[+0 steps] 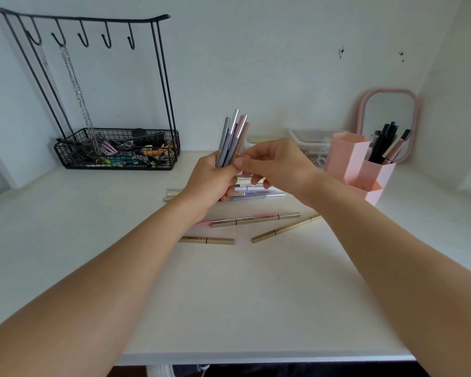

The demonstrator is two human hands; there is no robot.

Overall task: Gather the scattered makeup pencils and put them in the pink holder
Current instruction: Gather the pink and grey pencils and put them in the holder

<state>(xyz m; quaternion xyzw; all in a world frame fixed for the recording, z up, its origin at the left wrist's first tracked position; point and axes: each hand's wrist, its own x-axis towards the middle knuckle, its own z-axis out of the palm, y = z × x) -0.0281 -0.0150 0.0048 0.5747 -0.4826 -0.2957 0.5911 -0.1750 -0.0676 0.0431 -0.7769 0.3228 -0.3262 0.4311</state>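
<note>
My left hand (211,180) grips an upright bundle of silver and pink makeup pencils (233,137) above the white table (229,295). My right hand (276,161) touches the bundle's lower part with its thumb and fingertips, fingers loosely curled. Under both hands lie several more pencils (256,190), silver and white. Nearer to me lie gold pencils: one row with a pink one (253,219), one short (207,240), one slanted (286,228). The pink holder (348,159) stands at the right, with dark pens in its rear compartment.
A black wire basket (114,151) with hooks and hanging chains stands at the back left. A pink-framed mirror (389,118) leans behind the holder. Clear plastic boxes (310,140) sit by the wall behind my hands. The table's front edge (256,357) is close to me.
</note>
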